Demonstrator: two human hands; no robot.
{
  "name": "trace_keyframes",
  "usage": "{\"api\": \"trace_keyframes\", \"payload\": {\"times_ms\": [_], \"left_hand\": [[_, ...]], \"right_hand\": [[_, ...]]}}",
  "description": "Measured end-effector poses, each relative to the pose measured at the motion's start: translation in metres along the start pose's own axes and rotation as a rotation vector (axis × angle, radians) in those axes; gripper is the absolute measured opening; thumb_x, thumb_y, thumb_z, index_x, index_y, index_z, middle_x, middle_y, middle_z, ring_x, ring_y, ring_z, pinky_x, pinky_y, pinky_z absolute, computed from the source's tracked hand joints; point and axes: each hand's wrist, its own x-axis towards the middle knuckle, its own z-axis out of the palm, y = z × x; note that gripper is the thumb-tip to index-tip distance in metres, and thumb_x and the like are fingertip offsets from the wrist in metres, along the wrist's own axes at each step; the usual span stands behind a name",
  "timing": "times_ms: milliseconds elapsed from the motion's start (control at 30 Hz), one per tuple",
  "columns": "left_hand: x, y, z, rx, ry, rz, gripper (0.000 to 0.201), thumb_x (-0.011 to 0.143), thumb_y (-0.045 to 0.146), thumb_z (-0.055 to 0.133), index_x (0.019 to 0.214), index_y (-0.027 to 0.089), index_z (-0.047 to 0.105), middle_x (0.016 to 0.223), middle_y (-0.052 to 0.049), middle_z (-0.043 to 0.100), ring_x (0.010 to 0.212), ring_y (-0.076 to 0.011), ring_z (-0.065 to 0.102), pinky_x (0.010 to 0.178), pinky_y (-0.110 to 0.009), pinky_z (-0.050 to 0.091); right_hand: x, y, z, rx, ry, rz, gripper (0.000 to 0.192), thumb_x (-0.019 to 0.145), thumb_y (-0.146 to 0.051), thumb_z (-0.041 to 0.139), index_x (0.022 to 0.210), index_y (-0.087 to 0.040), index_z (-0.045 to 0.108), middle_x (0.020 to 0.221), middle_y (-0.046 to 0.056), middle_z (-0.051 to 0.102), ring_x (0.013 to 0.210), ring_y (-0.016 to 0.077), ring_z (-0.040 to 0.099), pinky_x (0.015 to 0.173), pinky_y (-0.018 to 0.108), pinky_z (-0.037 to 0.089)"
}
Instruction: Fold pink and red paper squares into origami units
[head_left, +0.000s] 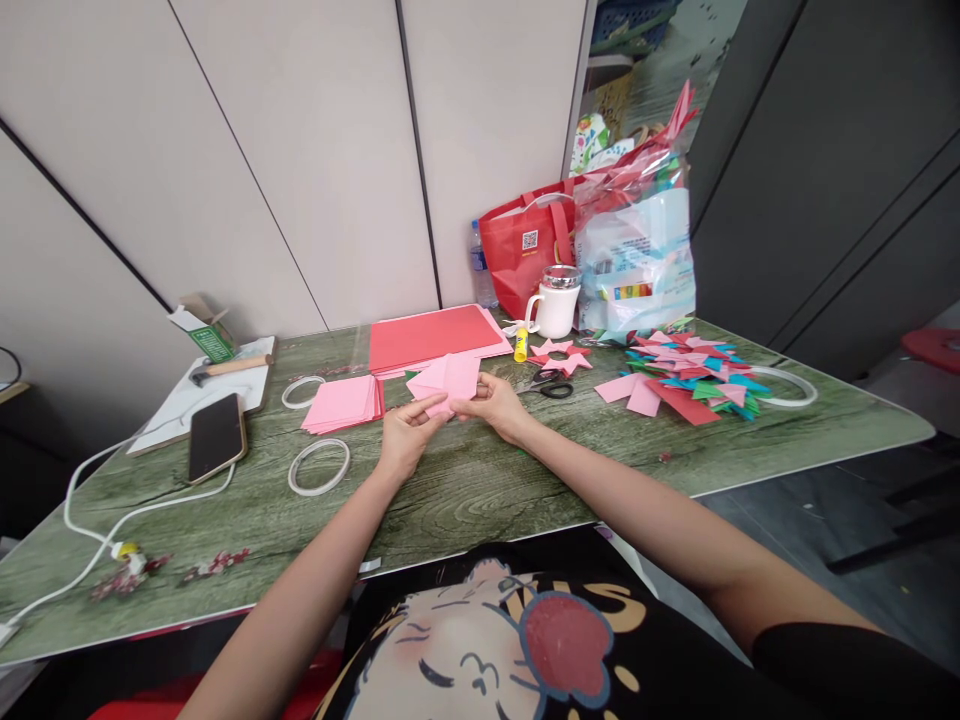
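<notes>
Though creased, pink paper [447,380] between fingers [427,405]

The hands hide the pink paper's [445,381] lower edge; the white cable [90,530] leaves the frame's left edge.

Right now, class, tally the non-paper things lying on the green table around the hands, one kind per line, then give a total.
Tape rings: 3
Phone: 1
Scissors: 1
Glue stick: 1
Mug: 1
Hammer: 1
Total: 8

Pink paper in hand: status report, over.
Left hand and right hand both pinch the folded pink paper. Held above the table. Scissors beside right hand, clear.
</notes>
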Motion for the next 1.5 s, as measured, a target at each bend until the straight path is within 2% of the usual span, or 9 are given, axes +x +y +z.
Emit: {"api": "trace_keyframes", "payload": {"times_ms": [367, 600, 833, 1000, 1100, 1233, 1367, 1500], "left_hand": [[-0.001, 0.0, 0.0, -0.022, -0.049, 0.003, 0.038, 0.055, 0.03, 0.074, 0.09, 0.014, 0.069, 0.089, -0.009, 0.07, 0.081, -0.0204, 0.063, 0.08, -0.033, 0.046], [-0.002, 0.0, 0.0, 0.024, -0.012, 0.005, 0.036, 0.056, 0.03, 0.073, 0.088, 0.014, 0.07, 0.084, -0.009, 0.07, 0.075, -0.0195, 0.063, 0.075, -0.032, 0.048], [-0.004, 0.006, 0.003, 0.031, 0.016, 0.0, 0.034, 0.055, 0.028, 0.073, 0.086, 0.013, 0.071, 0.071, -0.006, 0.069, 0.062, -0.0144, 0.058, 0.06, -0.025, 0.045], [-0.003, 0.004, 0.002, 0.073, 0.033, -0.013, 0.037, 0.054, 0.03, 0.074, 0.086, 0.013, 0.071, 0.046, 0.003, 0.053, 0.044, -0.0067, 0.041, 0.047, -0.021, 0.033], [-0.001, 0.004, 0.001, 0.059, 0.048, -0.026, 0.04, 0.053, 0.03, 0.074, 0.088, 0.012, 0.07, 0.043, 0.005, 0.045, 0.043, -0.0048, 0.033, 0.044, -0.02, 0.028], [0.003, 0.008, -0.002, 0.016, 0.074, -0.037, 0.041, 0.052, 0.028, 0.075, 0.089, 0.012, 0.07, 0.043, 0.008, 0.035, 0.044, -0.0037, 0.025, 0.044, -0.019, 0.022], [0.004, 0.01, -0.004, 0.022, 0.076, -0.04, 0.04, 0.052, 0.028, 0.075, 0.089, 0.012, 0.07, 0.043, 0.009, 0.028, 0.045, -0.0035, 0.02, 0.044, -0.02, 0.017], [0.003, 0.007, -0.004, 0.073, 0.058, -0.039, 0.041, 0.053, 0.03, 0.074, 0.09, 0.012, 0.07, 0.041, 0.008, 0.029, 0.044, -0.004, 0.02, 0.044, -0.02, 0.016]], "right_hand": [[0.0, 0.0, -0.001, -0.002, 0.006, -0.013, 0.049, 0.042, -0.02, 0.078, 0.084, -0.015, 0.054, 0.07, 0.001, 0.067, 0.057, 0.0136, 0.061, 0.053, 0.025, 0.052], [-0.001, -0.001, 0.0, -0.012, -0.02, -0.023, 0.051, 0.044, -0.02, 0.077, 0.091, -0.015, 0.056, 0.072, 0.001, 0.067, 0.059, 0.0138, 0.061, 0.054, 0.025, 0.051], [-0.001, -0.002, 0.002, -0.008, -0.01, -0.014, 0.055, 0.043, -0.019, 0.078, 0.094, -0.015, 0.057, 0.077, 0.003, 0.068, 0.06, 0.014, 0.061, 0.053, 0.024, 0.051], [0.0, -0.004, 0.0, 0.032, -0.015, 0.035, 0.048, 0.043, -0.018, 0.079, 0.086, -0.015, 0.058, 0.068, 0.001, 0.067, 0.058, 0.0133, 0.062, 0.051, 0.022, 0.051], [0.003, -0.006, -0.005, 0.085, -0.043, 0.107, 0.043, 0.045, -0.019, 0.079, 0.082, -0.013, 0.058, 0.063, 0.001, 0.067, 0.054, 0.0128, 0.063, 0.052, 0.021, 0.052], [0.006, -0.012, -0.012, 0.149, -0.154, 0.155, 0.042, 0.054, -0.024, 0.077, 0.088, -0.012, 0.057, 0.064, 0.005, 0.068, 0.059, 0.0155, 0.066, 0.056, 0.021, 0.054], [0.007, -0.015, -0.014, 0.131, -0.233, 0.114, 0.044, 0.059, -0.025, 0.074, 0.096, -0.013, 0.055, 0.068, 0.005, 0.068, 0.063, 0.0161, 0.066, 0.063, 0.025, 0.055], [0.004, -0.011, -0.011, -0.016, -0.226, 0.023, 0.053, 0.053, -0.02, 0.076, 0.101, -0.014, 0.055, 0.076, 0.004, 0.069, 0.065, 0.0155, 0.065, 0.061, 0.027, 0.055]]}}
